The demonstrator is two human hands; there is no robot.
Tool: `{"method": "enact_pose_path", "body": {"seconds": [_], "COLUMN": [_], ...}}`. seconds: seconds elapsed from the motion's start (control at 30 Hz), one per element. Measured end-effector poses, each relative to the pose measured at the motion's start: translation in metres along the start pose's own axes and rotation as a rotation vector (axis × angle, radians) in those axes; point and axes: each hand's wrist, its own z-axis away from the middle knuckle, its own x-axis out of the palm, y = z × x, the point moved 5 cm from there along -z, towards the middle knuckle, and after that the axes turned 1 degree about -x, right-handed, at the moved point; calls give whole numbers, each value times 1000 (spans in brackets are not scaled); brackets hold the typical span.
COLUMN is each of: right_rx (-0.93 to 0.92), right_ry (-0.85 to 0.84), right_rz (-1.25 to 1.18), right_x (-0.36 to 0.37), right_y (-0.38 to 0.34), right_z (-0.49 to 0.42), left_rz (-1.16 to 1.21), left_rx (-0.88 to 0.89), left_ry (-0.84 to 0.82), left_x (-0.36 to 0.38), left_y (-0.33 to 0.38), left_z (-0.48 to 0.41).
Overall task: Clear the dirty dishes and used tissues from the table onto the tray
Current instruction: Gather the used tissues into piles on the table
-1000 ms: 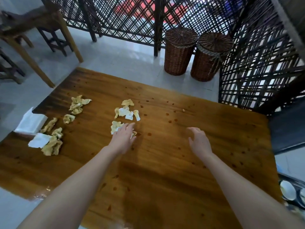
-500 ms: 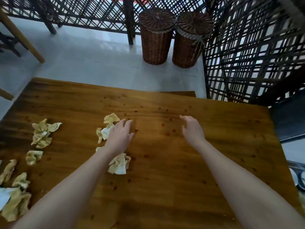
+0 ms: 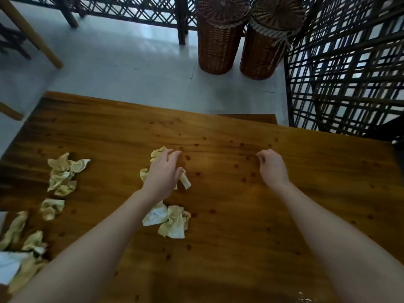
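Crumpled yellow-stained tissues lie on the wooden table [image 3: 240, 215]. My left hand [image 3: 162, 174] is spread, fingers fairly straight, over the middle cluster of tissues [image 3: 185, 181], covering most of it. A second clump of tissues [image 3: 169, 220] lies just nearer me beside my left forearm. More tissues [image 3: 63, 173] are scattered at the left, and another pile [image 3: 24, 254] sits at the left edge. My right hand [image 3: 272, 166] hovers over bare, stained wood with its fingers loosely curled and holding nothing. No tray or dishes show.
Two tall wicker baskets [image 3: 220, 36] stand on the pale floor beyond the table. A dark lattice screen [image 3: 345, 68] runs along the back and right. A wooden table leg [image 3: 32, 36] is at the far left. A bench edge [image 3: 247, 118] shows behind the table.
The view tipped down and closer to the table. My left hand moved forward from the near clump onto the farther cluster. My right hand's fingers curled in slightly.
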Motion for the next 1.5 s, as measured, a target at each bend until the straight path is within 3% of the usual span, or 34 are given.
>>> {"method": "enact_pose_path", "body": {"seconds": [0.27, 0.47, 0.93, 1.13, 1.5], "right_rx": [10, -58, -279, -364, -498], "right_ry": [4, 48, -172, -197, -329], "right_rz": [15, -120, -306, -253, 52], "right_x": [1, -6, 51, 67, 102], "right_y": [-1, -36, -160, -182, -185], "right_z": [28, 72, 174, 184, 205], "left_rz": [36, 14, 68, 74, 117], "left_rx": [-21, -55, -161, -244, -369], "left_ry": [17, 15, -16, 10, 12], "left_x": [-7, -7, 1, -9, -27], "left_y": [-13, -25, -54, -82, -143], "left_z": [27, 61, 138, 164, 213]}}
